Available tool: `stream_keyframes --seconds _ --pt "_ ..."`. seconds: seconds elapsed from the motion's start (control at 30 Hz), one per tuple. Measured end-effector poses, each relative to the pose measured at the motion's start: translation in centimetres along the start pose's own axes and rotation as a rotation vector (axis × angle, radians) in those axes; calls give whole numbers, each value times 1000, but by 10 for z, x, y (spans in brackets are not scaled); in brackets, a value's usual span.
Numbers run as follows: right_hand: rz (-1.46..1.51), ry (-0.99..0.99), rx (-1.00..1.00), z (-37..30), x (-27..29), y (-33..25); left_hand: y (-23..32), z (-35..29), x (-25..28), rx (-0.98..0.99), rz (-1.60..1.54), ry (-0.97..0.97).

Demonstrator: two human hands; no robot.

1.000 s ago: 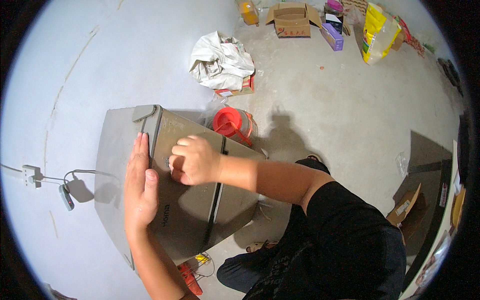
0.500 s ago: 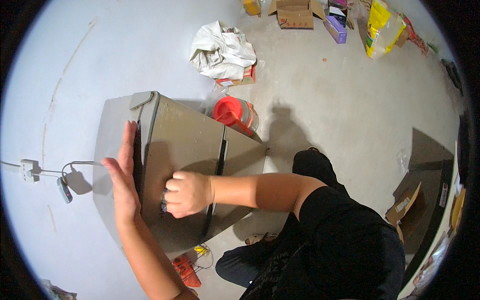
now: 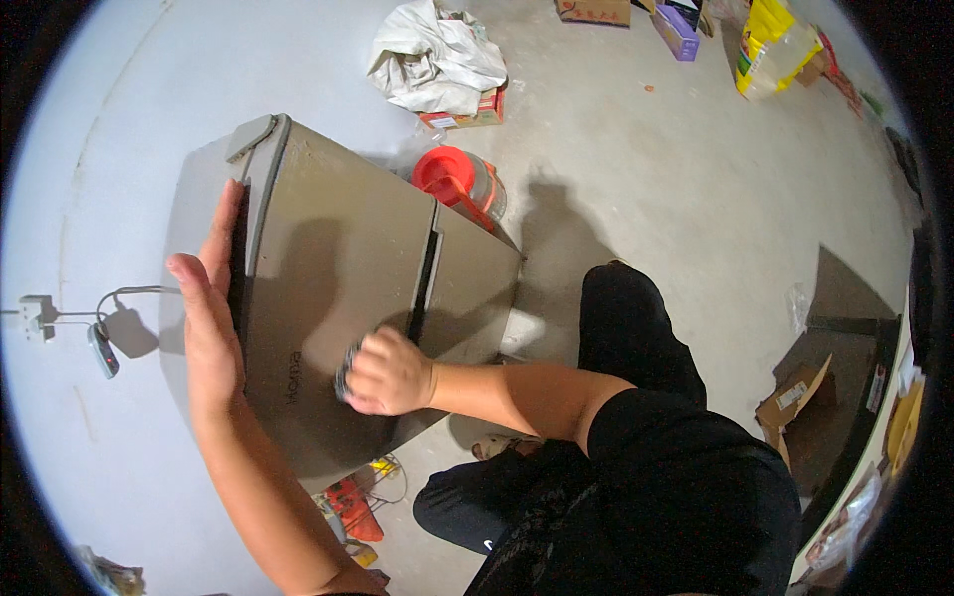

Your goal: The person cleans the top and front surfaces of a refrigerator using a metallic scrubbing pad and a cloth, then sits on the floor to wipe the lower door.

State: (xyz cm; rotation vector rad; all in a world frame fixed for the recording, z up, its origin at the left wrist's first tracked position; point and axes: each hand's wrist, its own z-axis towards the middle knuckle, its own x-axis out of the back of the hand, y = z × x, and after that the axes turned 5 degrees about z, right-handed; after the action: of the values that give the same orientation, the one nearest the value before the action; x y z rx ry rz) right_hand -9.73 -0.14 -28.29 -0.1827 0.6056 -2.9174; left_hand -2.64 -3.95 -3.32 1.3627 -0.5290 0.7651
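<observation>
A small greyish-brown two-door fridge [image 3: 358, 228] stands against the wall in front of me. My left hand [image 3: 214, 343] rests along the edge between its top and upper door, fingers stretched out and holding nothing. Against the lower part of the upper door, my right hand [image 3: 395, 375] is closed round a dark grey scrubber [image 3: 345, 373]. Only the scrubber's edge shows past the fingers, and the hand is slightly blurred. Dark lettering is visible on the door beside it.
Behind the fridge stands a clear container with a red lid [image 3: 444, 171]. Farther off lie a white sack [image 3: 437, 60] on a box and a yellow bag [image 3: 765, 50]. A wall socket [image 3: 38, 318] with cables is at left; an open carton [image 3: 795, 397] is at right.
My right hand has moved with the scrubber across the door toward me, uncovering the lettering. My left hand stays on the fridge edge. The whole view has shifted, so the fridge appears higher.
</observation>
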Motion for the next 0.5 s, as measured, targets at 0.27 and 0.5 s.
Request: stream_keyframes --seconds 0.27,0.5 --pt "-118 578 -584 54 30 119 -5 -1 4 15 24 -12" --pt "-115 438 -595 -20 -17 54 -1 -4 -3 28 22 39"
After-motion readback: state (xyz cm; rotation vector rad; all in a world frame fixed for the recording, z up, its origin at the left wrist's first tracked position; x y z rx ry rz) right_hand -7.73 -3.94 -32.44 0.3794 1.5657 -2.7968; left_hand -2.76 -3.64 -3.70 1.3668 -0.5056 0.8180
